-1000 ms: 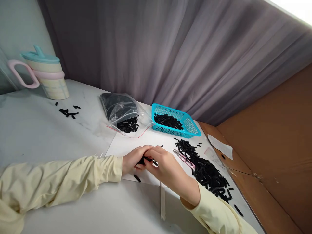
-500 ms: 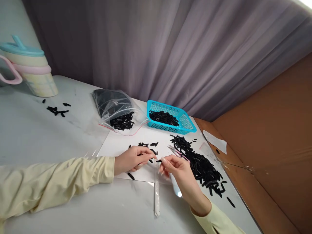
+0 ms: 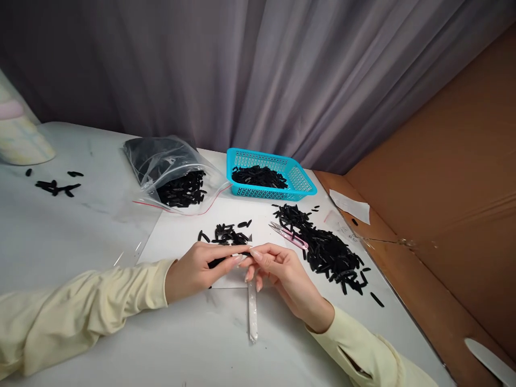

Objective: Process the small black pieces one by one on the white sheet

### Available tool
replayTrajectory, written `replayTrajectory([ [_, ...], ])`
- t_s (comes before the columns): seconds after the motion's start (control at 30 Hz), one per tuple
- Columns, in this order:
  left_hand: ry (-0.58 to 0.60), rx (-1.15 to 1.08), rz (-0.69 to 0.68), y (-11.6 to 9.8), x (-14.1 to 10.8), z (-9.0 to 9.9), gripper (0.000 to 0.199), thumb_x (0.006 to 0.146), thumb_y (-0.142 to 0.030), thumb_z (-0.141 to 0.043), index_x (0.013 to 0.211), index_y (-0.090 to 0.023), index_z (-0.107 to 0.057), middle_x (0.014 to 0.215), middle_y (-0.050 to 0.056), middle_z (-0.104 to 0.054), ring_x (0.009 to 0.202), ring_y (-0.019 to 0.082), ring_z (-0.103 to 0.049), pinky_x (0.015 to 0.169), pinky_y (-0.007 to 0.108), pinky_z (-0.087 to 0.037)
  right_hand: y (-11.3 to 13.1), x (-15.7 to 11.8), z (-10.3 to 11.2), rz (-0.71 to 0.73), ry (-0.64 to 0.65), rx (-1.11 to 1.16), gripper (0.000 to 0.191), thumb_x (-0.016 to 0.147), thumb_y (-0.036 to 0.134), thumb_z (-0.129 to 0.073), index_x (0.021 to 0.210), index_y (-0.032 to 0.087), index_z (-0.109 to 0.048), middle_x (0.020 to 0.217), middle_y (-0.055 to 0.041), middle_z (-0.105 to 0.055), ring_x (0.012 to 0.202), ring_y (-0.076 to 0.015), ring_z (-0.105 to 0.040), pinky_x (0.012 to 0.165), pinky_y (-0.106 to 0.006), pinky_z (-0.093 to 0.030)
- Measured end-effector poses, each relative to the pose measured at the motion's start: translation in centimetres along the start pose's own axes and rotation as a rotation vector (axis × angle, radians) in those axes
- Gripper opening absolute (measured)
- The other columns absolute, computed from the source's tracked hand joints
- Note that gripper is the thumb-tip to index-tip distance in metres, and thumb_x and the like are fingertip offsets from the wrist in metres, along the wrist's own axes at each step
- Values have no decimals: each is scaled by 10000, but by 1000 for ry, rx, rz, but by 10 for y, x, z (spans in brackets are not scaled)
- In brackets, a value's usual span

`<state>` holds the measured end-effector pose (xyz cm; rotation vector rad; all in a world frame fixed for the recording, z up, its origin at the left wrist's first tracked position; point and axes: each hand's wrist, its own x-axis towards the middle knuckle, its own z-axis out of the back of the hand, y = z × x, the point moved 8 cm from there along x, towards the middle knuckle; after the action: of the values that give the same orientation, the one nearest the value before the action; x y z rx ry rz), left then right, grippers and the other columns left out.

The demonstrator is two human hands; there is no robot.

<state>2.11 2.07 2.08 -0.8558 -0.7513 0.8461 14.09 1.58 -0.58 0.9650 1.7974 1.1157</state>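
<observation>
My left hand and my right hand meet fingertip to fingertip above the white sheet. Between their tips is a small black elongated piece, mostly covered by the fingers. My right thumb and index finger pinch it, while my left index finger and thumb close on its other side. Beneath and behind my left hand lies a small group of similar black pieces. A narrow whitish strip extends toward me from below the hands. Pink-handled thread snips lie beyond my right hand.
A large heap of black pieces spreads at the right. Behind are a blue basket and an open zip bag, both containing black pieces. A cup stands at the far left, near a few loose pieces. Brown board borders the right.
My hands have come together; the black piece in my right fingers now sits at my left fingertips. The view has shifted, so the table things appear further left and higher.
</observation>
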Motion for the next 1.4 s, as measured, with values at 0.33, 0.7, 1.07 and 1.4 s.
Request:
replayTrajectory([
  [0.33, 11, 3, 81, 8, -2, -1, 414, 873, -273, -444, 1226, -96, -565, 588, -20, -574, 446, 77, -357, 469, 192, -326, -1, -5, -18, -49, 213, 3, 348, 783, 256, -657, 1109, 176, -564, 730, -47, -700, 583, -132, -635, 470, -211, -468],
  [0.7, 60, -36, 11, 4, -3, -6, 349, 890, -289, -422, 1192, -132, -500, 560, -57, -538, 472, 85, -358, 496, 198, -309, 8, 0, -8, 140, 122, -42, 241, 792, 287, -659, 953, 203, -501, 704, 6, -649, 624, -151, -660, 471, -221, -508],
  [1.07, 214, -305, 231, 11, -5, -19, 281, 850, -341, -478, 981, -136, -618, 482, -84, -315, 404, 66, -262, 381, 191, -218, 19, -18, -1, 486, -115, -640, 196, 835, 270, -593, 938, 238, -429, 598, 35, -613, 452, -110, -534, 423, -219, -434],
  [1.4, 240, -495, 401, 19, -11, -26, 298, 814, -339, -529, 971, -113, -643, 414, -107, -244, 365, 49, -164, 337, 183, -147, 38, -38, -14, 945, -269, -1069, 221, 863, 337, -570, 741, 220, -429, 491, 55, -530, 385, -84, -453, 381, -198, -361],
])
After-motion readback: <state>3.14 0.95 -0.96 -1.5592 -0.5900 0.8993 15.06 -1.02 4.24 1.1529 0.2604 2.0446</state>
